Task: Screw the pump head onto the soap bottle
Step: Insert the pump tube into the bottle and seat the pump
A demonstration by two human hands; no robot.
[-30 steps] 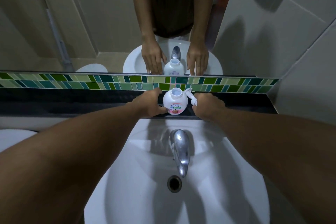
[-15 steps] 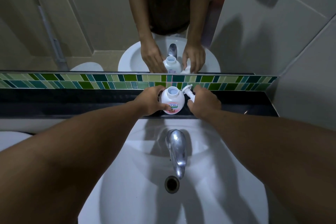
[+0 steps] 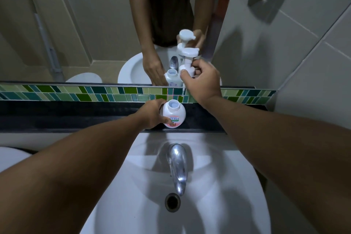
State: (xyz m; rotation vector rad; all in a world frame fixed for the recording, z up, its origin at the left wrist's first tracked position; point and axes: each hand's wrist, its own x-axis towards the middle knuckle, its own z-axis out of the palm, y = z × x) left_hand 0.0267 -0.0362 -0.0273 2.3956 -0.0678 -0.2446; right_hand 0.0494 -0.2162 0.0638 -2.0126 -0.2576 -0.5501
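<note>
1. The white soap bottle (image 3: 173, 114) stood upright on the dark ledge (image 3: 76, 116) behind the sink (image 3: 218, 186), its long axis vertical and its open, uncapped neck pointing straight up toward my camera. A pink and green label faced me.
2. My left hand (image 3: 152, 113) was wrapped around the bottle's left side, fingers curled behind it and the thumb pressed on the label at the front, the bottle resting on the ledge.
3. My right hand (image 3: 201, 81) was raised above and to the right of the bottle, in front of the mirror (image 3: 76, 24), well clear of the neck.
4. That hand pinched the white pump head (image 3: 188, 61) by its round collar, with fingertips closed around it.
5. The pump head hung upright, its long axis vertical: flat press top uppermost, thin dip tube (image 3: 183, 90) pointing down past the green mosaic tile strip (image 3: 76, 94) toward the ledge, ending above the bottle's opening and slightly right of it.
6. Both forearms reached forward over the sink, the chrome tap (image 3: 177, 165) between them; the left arm stayed low, the right one angled upward.
7. The mirror repeated the bottle, pump head and both hands.
</note>
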